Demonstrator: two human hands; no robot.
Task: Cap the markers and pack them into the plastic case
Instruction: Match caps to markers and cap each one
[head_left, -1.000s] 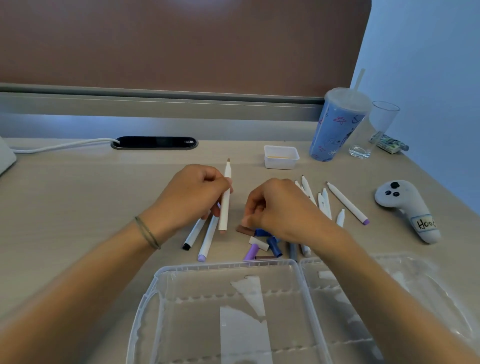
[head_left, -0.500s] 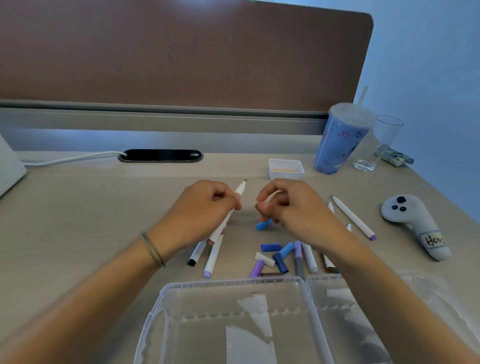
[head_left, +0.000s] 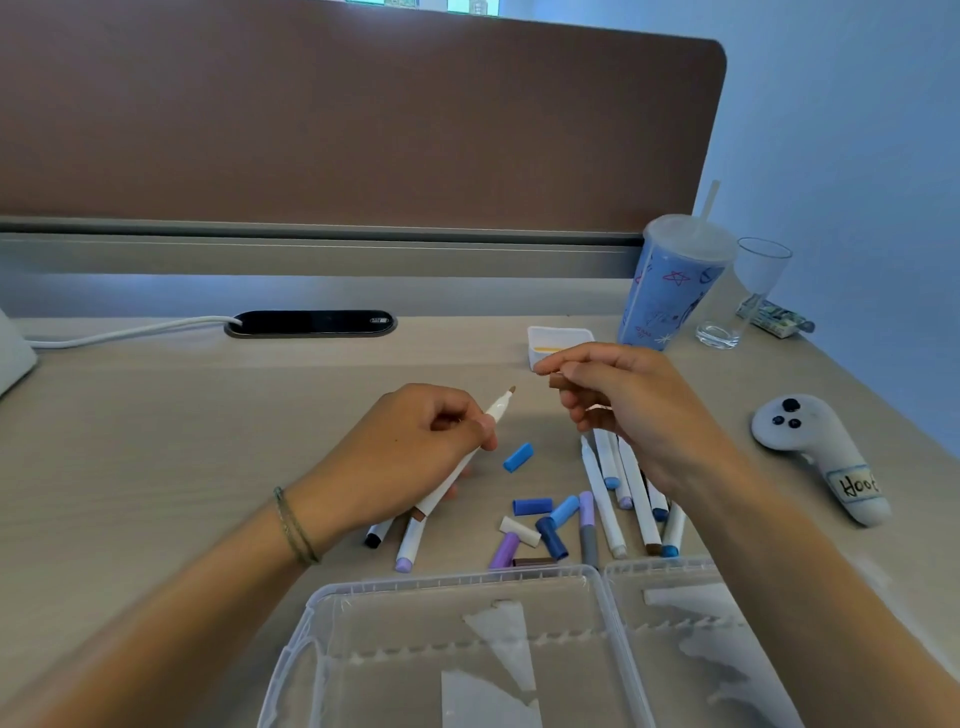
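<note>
The clear plastic case (head_left: 467, 649) lies open at the near desk edge. Just beyond it, loose caps (head_left: 532, 506) in blue, purple, white and brown lie beside white markers (head_left: 602, 499). At ten o'clock from them the left hand (head_left: 410, 457) grips a white marker (head_left: 467, 462), bare brown tip aimed at one o'clock. The right hand (head_left: 623, 400) pinches a brown cap (head_left: 558, 382) near that tip. At three o'clock a white controller (head_left: 815, 447) carries a label reading "Hoo".

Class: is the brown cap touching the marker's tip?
Apart. The head view shows bare desk between the brown cap in the right hand and the marker tip.
</note>
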